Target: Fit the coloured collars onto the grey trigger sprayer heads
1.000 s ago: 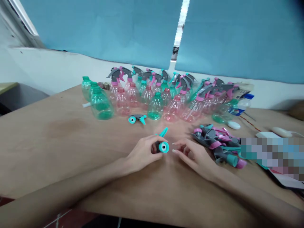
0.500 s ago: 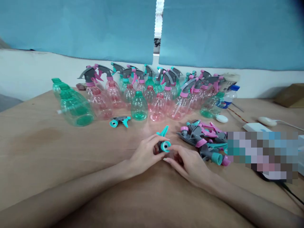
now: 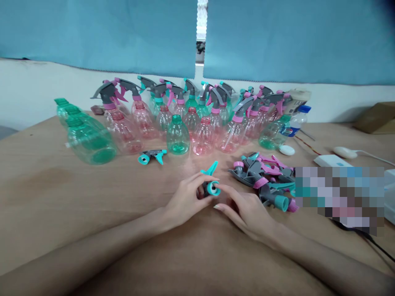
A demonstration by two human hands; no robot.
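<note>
My left hand point(image 3: 188, 198) is closed around a grey and turquoise trigger spray head point(image 3: 213, 188), its round collar turned toward me and its turquoise trigger sticking up behind the fingers. My right hand point(image 3: 247, 209) reaches in from the right with its index fingertip at the collar's opening. The thumb of that hand is apart from the finger, and nothing is gripped between them; the other fingers are partly hidden. Farther back, another turquoise spray head point(image 3: 152, 157) lies on its side. A pile of pink, grey and turquoise spray heads point(image 3: 262, 172) lies right of my right hand.
Several green and pink bottles stand behind my hands, among them an uncapped green bottle point(image 3: 178, 137) and an uncapped pink bottle point(image 3: 203, 137). Many others carry spray heads. A blue-capped drink bottle point(image 3: 298, 120), a white oval object point(image 3: 286, 150) and cables are at right on the wooden table point(image 3: 92, 193).
My right index finger has moved from the collar's side to its opening, and the right thumb has come away from the left fingers. The view has shifted slightly.
</note>
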